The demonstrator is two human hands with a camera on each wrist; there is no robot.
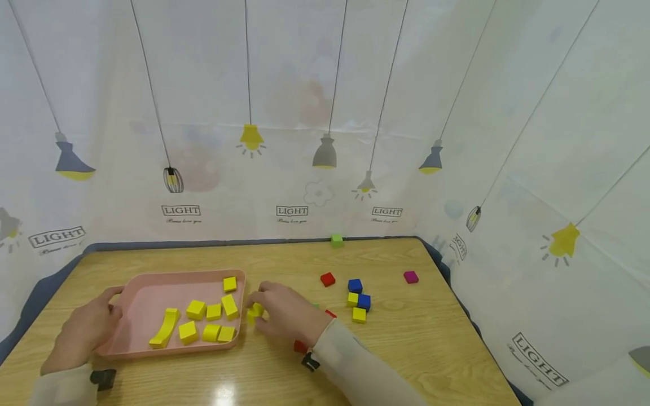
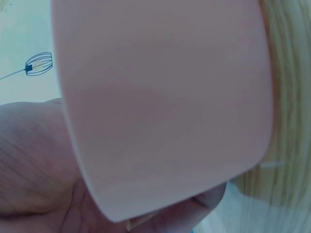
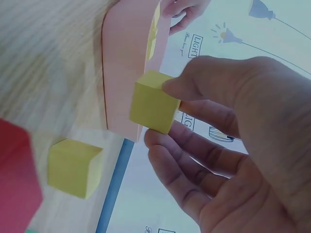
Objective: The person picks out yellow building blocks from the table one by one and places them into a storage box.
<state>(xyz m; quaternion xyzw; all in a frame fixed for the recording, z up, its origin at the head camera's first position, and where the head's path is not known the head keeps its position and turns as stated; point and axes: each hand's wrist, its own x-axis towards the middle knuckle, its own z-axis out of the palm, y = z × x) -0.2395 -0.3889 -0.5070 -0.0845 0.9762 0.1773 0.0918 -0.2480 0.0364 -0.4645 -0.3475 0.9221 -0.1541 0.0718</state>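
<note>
Currently on the wooden surface (image 1: pixel 284 386): one pink tray (image 1: pixel 152 299), at eight o'clock in the head view, holds eight yellow pieces (image 1: pixel 196 309). Left hand (image 1: pixel 86 327): grip curls round the tray's nine-o'clock end. Right hand (image 1: pixel 289 310): grip pinches one yellow cube (image 3: pixel 149 107), beside the tray's three-o'clock wall. One red block (image 1: pixel 327 279) lies two o'clock from that hand; one green block (image 1: pixel 337 241), one o'clock.

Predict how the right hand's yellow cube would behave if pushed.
The yellow cube would likely slide, not roll, having flat faces. It seems light: the right hand holds it by the fingertips. Its crisp edges suggest stiffness.
</note>
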